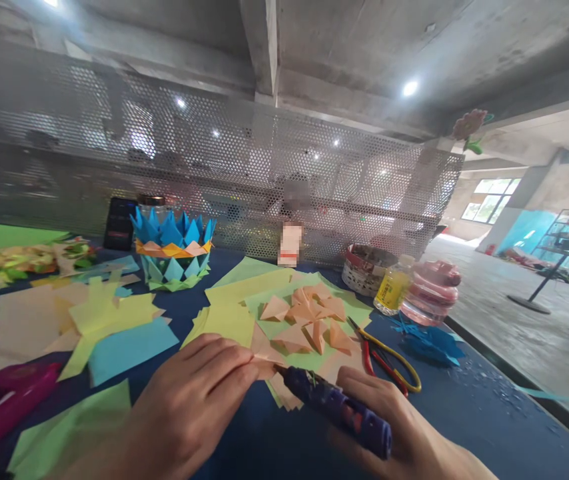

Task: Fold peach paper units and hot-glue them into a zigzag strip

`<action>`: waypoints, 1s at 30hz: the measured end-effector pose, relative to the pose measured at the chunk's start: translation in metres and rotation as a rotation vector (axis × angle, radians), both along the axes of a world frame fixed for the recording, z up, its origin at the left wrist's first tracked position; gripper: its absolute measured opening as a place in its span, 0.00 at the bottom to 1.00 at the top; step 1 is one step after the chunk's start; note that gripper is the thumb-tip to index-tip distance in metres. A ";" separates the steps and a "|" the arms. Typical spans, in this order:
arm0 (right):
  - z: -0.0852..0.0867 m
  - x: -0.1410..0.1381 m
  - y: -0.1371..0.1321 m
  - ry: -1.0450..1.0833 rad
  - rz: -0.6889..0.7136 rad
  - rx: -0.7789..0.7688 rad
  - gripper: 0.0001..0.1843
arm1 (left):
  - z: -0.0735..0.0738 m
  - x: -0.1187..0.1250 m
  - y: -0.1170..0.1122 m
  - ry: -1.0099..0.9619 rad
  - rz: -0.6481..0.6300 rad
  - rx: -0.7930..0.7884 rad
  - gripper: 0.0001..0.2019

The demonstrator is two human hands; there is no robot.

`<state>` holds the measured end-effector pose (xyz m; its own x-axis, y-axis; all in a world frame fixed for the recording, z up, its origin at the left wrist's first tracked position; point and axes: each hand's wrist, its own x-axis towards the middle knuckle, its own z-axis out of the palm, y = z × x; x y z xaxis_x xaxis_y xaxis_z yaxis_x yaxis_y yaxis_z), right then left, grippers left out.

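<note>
My left hand point(192, 393) is closed in a pinch on a folded peach paper piece point(264, 365) near the table's front. My right hand point(404, 430) grips a dark purple glue gun point(337, 408), its nozzle pointing left and touching the held piece. Just beyond lie several folded peach paper triangles point(309, 320) on light green and yellow sheets point(229, 313).
Red and yellow handled pliers point(389, 363) lie right of the triangles. A blue, orange and green origami basket point(173, 253) stands at the back, with a woven basket point(364, 270), a yellow bottle point(393, 287) and a pink jar point(432, 293). Loose coloured papers point(109, 327) and a pink tool point(9, 407) lie left. A perforated metal screen point(214, 173) backs the blue table point(464, 413).
</note>
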<state>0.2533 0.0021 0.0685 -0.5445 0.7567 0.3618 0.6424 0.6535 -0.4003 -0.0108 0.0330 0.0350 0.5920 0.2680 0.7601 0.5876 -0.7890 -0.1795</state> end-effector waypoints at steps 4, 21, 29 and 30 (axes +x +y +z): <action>0.000 0.000 -0.001 0.021 -0.040 0.043 0.08 | 0.009 0.000 -0.003 -0.018 0.029 -0.030 0.16; -0.003 0.012 0.010 -0.143 -0.037 0.069 0.03 | -0.001 -0.003 0.004 -0.128 -0.013 -0.062 0.12; 0.015 0.069 0.029 -0.363 -0.509 0.075 0.09 | -0.013 -0.003 0.014 -0.235 -0.041 -0.208 0.11; 0.016 0.077 0.030 -0.388 -0.544 0.045 0.09 | -0.013 -0.004 0.015 -0.235 -0.049 -0.209 0.11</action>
<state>0.3307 0.0322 0.0849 -0.1866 0.9489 0.2545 0.9770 0.2064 -0.0534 -0.0144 0.0480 0.0216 0.4230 0.4080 0.8091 0.5539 -0.8231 0.1254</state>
